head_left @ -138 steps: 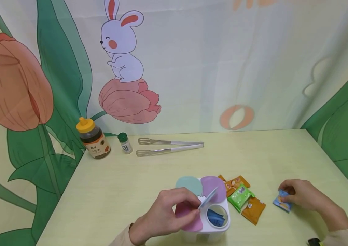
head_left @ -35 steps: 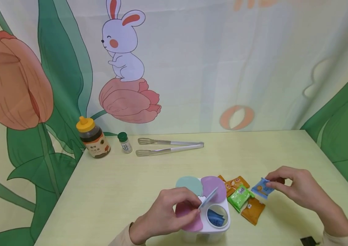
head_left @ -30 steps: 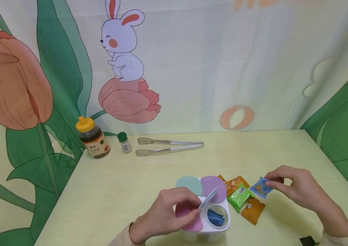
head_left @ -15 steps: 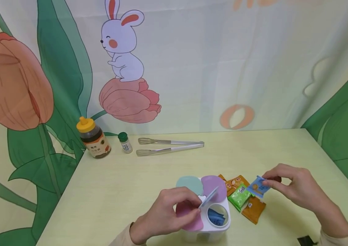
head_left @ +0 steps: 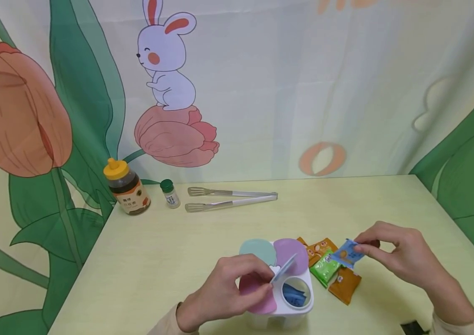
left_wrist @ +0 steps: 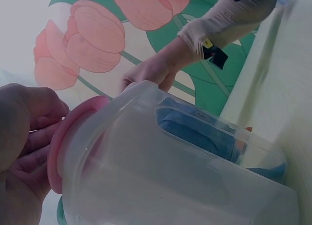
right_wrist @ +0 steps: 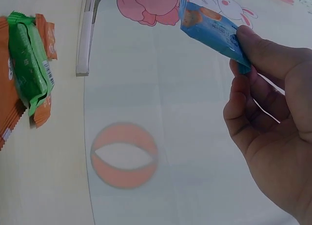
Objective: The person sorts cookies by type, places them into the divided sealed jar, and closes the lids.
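We cannot read the print on the blue packet (head_left: pixel 344 254) pinched in our right hand (head_left: pixel 400 256); our left hand (head_left: pixel 224 292) hides part of the pink lid (head_left: pixel 257 298).

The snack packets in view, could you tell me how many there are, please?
6 visible: a blue packet pinched in the right hand, a green packet and three orange packets on the table, one blue packet inside the container. Others may be hidden.

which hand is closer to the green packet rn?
Right. The right hand holds a blue packet just above and right of the green packet; the left hand is farther left, at the container's lids.
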The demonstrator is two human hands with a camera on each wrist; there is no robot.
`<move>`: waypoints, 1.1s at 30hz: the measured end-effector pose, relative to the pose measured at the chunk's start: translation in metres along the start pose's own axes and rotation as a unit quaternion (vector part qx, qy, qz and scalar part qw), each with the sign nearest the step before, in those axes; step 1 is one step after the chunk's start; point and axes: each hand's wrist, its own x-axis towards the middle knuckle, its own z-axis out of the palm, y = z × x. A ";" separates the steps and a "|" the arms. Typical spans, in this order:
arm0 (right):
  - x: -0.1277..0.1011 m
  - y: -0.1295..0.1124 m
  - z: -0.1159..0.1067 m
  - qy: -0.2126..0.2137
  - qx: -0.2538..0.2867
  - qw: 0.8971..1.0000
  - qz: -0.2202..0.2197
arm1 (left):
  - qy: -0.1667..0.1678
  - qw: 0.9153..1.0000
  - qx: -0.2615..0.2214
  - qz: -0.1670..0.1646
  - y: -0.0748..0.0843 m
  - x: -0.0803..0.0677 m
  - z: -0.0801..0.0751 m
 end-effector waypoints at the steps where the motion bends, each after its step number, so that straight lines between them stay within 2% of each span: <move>1: 0.001 -0.001 0.000 0.004 0.005 1.000 -0.007 | -0.002 1.000 -0.001 -0.004 0.000 0.000 0.000; 5: 0.005 -0.006 0.002 0.014 0.020 1.000 -0.020 | -0.005 1.000 -0.004 -0.017 0.001 0.000 0.000; 14: 0.010 -0.013 0.003 0.023 0.036 0.999 -0.031 | -0.003 1.000 -0.003 -0.006 0.001 0.000 0.000; 33: 0.020 -0.020 0.003 0.021 0.077 0.994 -0.071 | -0.005 1.000 -0.006 -0.022 0.003 0.000 0.000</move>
